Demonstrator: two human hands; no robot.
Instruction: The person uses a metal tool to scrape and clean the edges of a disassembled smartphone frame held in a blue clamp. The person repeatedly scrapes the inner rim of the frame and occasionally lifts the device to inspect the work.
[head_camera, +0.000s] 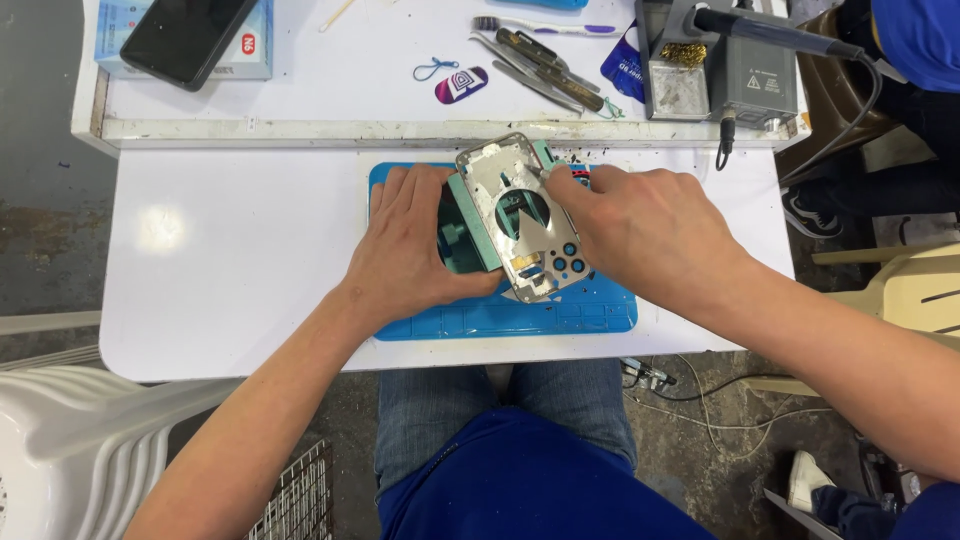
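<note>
The left hand (415, 240) lies flat, fingers spread, pressing a green holder (470, 225) onto the blue mat (560, 310). The bare phone frame (522, 215) sits clamped in that holder, tilted. The right hand (640, 225) pinches something thin at the frame's upper edge; what it is, I cannot tell. A slip there could scratch or bend the frame.

Bright, even overhead light; white desk (230, 260) nearly washed out, one glare spot at left (soft-edged). Shadows faint under the hands. Focus sharp centrally, slight wide-angle stretch at frame edges.
</note>
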